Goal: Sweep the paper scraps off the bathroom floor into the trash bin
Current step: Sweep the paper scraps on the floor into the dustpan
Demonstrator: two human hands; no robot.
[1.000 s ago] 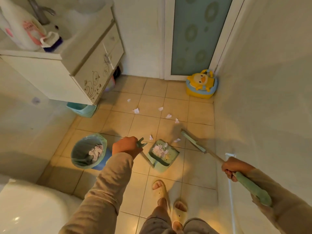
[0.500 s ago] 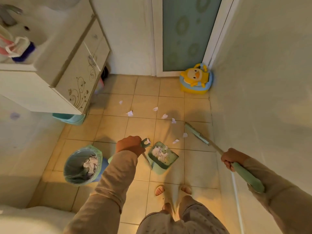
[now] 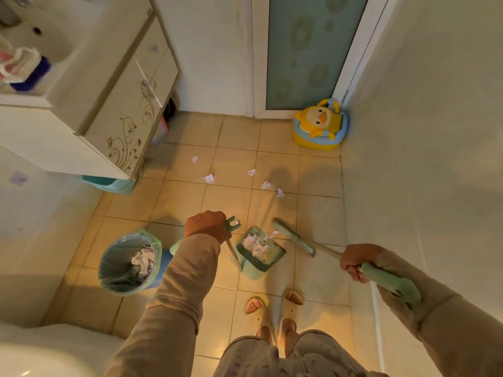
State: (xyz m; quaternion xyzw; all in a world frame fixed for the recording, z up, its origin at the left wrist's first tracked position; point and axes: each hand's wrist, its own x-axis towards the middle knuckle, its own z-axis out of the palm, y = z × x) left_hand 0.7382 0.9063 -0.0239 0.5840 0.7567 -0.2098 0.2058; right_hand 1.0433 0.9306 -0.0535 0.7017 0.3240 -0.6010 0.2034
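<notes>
My left hand (image 3: 208, 225) grips the top of the upright handle of a green dustpan (image 3: 258, 254), which stands on the floor with crumpled paper in it. My right hand (image 3: 355, 262) holds the green grip of a broom (image 3: 292, 238). The broom head lies on the tiles at the dustpan's right lip, with a scrap beside it. Several white paper scraps (image 3: 209, 178) lie scattered on the tiles further ahead. A trash bin (image 3: 129, 263) with a green liner and paper inside stands left of my left arm.
A vanity cabinet (image 3: 122, 118) with a sink juts out at the left. A yellow duck potty (image 3: 319, 126) sits in the far right corner by the frosted door (image 3: 310, 50). My slippered feet (image 3: 272, 308) stand just behind the dustpan. A wall runs along the right.
The broom head has swept left toward the dustpan's mouth, bringing a scrap with it. My view has shifted forward and my feet have stepped up behind the pan.
</notes>
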